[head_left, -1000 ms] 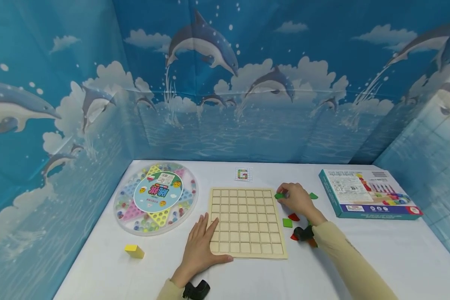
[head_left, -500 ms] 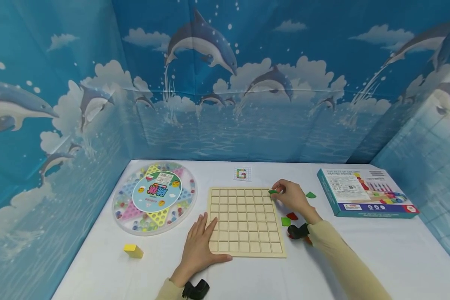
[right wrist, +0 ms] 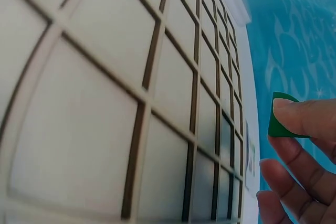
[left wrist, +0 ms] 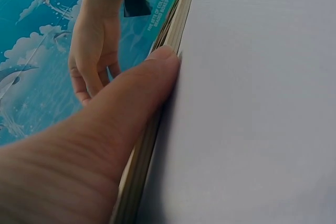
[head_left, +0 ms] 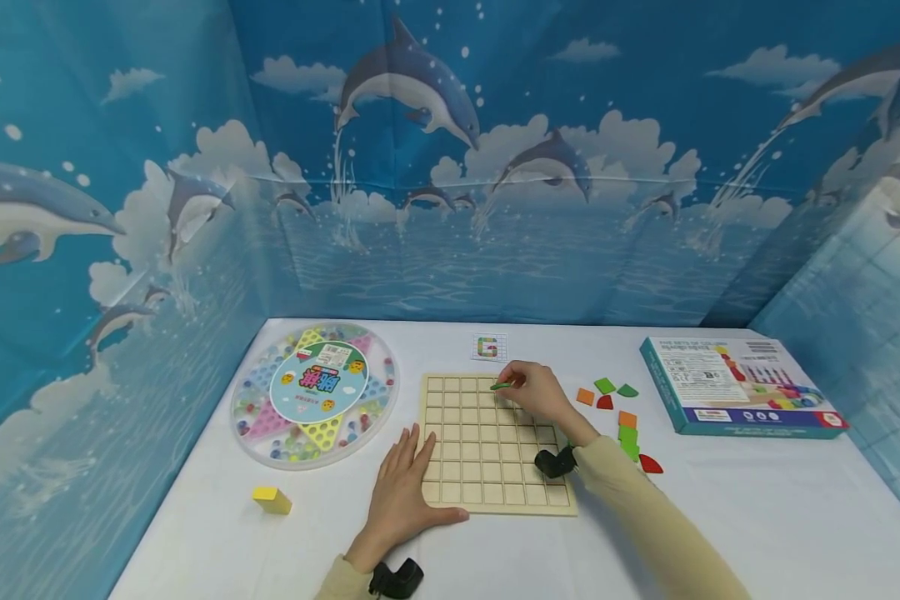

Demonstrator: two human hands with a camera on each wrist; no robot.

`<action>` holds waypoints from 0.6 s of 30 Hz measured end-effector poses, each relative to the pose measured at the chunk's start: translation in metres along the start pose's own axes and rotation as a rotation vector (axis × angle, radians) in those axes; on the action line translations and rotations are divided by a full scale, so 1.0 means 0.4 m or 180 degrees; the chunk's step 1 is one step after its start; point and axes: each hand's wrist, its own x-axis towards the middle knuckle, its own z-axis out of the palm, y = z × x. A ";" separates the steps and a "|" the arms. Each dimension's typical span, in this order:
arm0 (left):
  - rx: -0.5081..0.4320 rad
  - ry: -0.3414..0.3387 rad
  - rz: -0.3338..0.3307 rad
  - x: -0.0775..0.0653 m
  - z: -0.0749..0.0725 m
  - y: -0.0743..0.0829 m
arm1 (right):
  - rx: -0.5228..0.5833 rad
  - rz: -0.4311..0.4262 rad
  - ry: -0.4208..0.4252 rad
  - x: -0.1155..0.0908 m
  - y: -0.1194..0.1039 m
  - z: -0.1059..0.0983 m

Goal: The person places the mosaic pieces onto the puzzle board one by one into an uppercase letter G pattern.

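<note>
1. A dolphin-print backdrop (head_left: 450,267) rose behind a white worktop (head_left: 517,562).
2. The right hand (head_left: 536,390), its grip narrow, pinched a green quarter-round tile (right wrist: 277,128) over the far part of the wooden grid board (head_left: 502,510).
3. The left hand (head_left: 400,493) lay spread wide, straight fingers at the board's left edge, thumb against its near edge.
4. Loose green, orange and red tiles (head_left: 627,436) lay right of the board, a letter-G card (head_left: 489,347) beyond it.
</note>
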 end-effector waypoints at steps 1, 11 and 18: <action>0.0006 0.0006 0.0001 0.001 0.001 -0.001 | 0.0024 -0.0016 -0.0023 0.002 -0.006 0.005; 0.0025 0.0025 0.0004 0.001 -0.003 0.004 | -0.0101 -0.0114 -0.0168 0.025 -0.052 0.059; 0.0019 0.0039 0.0021 0.003 -0.003 0.003 | -0.0113 -0.0040 -0.0237 0.038 -0.070 0.095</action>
